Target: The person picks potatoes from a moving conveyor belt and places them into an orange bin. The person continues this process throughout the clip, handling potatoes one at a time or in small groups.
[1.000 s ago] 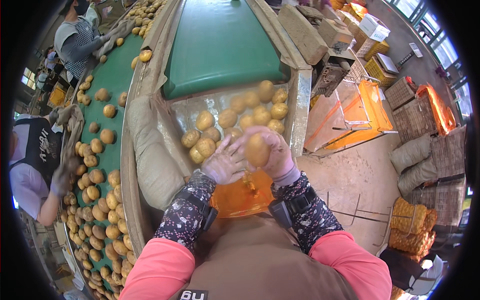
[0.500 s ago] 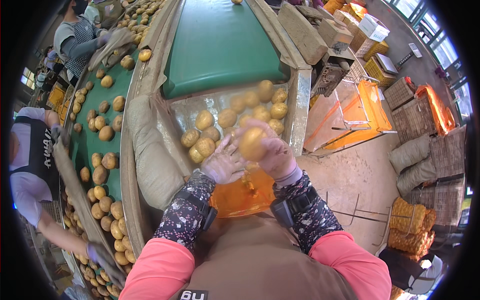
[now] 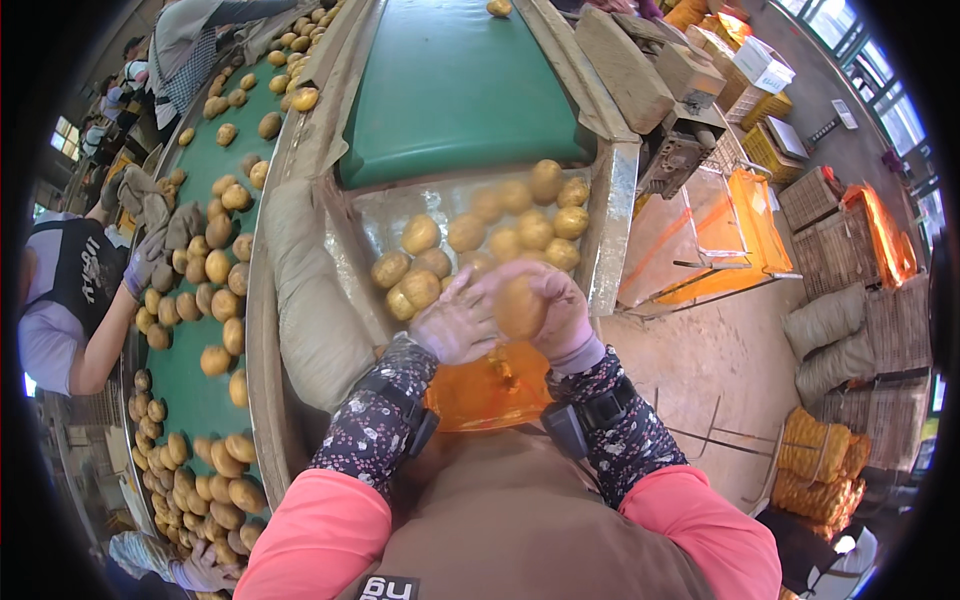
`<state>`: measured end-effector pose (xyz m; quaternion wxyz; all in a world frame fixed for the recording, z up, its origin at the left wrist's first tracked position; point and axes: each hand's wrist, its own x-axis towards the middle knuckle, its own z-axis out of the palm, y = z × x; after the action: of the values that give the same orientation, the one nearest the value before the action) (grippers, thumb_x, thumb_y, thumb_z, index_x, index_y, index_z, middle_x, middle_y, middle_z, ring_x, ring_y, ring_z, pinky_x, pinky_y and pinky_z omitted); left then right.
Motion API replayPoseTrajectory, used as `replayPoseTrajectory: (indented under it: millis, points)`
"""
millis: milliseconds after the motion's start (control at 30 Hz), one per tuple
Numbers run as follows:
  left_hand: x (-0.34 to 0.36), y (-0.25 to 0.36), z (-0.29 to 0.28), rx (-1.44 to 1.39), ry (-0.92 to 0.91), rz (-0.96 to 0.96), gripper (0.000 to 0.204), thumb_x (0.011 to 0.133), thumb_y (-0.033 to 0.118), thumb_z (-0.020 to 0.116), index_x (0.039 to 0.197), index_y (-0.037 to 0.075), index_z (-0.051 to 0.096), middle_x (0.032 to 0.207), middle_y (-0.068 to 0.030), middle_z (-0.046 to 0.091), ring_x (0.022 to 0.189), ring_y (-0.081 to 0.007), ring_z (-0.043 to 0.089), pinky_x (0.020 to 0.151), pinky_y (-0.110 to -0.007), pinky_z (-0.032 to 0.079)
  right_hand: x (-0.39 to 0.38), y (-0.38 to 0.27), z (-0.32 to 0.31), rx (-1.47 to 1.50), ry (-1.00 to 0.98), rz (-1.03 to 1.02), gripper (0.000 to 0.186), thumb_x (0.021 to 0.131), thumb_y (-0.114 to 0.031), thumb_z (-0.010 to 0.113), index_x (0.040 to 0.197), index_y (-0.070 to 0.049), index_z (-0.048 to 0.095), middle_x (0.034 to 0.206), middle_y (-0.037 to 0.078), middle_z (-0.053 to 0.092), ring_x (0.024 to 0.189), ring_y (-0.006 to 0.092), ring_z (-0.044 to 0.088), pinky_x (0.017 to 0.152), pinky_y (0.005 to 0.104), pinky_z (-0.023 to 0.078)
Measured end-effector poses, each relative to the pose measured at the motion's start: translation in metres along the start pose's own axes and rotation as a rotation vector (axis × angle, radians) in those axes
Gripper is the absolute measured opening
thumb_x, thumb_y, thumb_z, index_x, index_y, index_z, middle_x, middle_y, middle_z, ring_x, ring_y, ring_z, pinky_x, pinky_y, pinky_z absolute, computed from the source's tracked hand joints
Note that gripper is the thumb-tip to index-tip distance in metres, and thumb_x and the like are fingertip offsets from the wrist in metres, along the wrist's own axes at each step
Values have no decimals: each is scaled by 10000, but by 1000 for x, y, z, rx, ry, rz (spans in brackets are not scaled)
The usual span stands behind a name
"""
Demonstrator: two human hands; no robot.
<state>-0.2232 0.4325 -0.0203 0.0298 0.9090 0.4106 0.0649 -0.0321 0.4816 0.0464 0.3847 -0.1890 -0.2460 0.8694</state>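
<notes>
My right hand (image 3: 555, 315), in a pink glove, is closed around a yellow-brown potato (image 3: 520, 306) held just above an orange mesh bag (image 3: 490, 385) at my waist. My left hand (image 3: 455, 325), gloved too, rests beside it with the fingers touching the potato's left side. Just beyond both hands lies a metal chute tray (image 3: 610, 215) with several loose potatoes (image 3: 470, 235) piled at the end of a green conveyor belt (image 3: 455, 85).
A second green belt (image 3: 190, 360) on the left carries several potatoes; other people's gloved hands (image 3: 145, 260) work along it. A padded grey roll (image 3: 310, 310) lines the tray's left side. On the right are orange-lined crates (image 3: 745, 235), filled sacks (image 3: 825, 325) and bagged potatoes (image 3: 815, 465).
My hands with the potato have drawn back slightly toward the orange bag. The potatoes on the left belt have moved along, and the people there have shifted.
</notes>
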Motion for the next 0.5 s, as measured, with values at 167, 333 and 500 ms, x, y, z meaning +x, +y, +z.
replayPoseTrajectory:
  millis: [167,333,500]
  points:
    - [-2,-2,-1,-22,-113,3,404,938,455,549,1269,245,648,1425,-41,543,1482,-295,305,1258,-581,48,3,4,0,-204,64,-104,289,968,-228,545,1146,-20,641,1012,124,676,917,207,670,804,317,556]
    - [-2,-4,7,22,125,66,505,928,458,559,1383,242,588,1450,-20,530,1493,-308,282,1256,-589,41,42,-2,8,-342,404,-240,343,1037,-225,457,1255,-4,604,1160,145,672,1060,250,662,909,370,549]
    - [0,-2,-3,34,44,41,458,922,488,577,1279,209,648,1335,-50,620,1323,-291,514,1139,-588,339,91,16,20,-1335,176,-681,439,939,-237,606,1335,-50,591,1226,180,648,1166,349,599,1028,425,471]
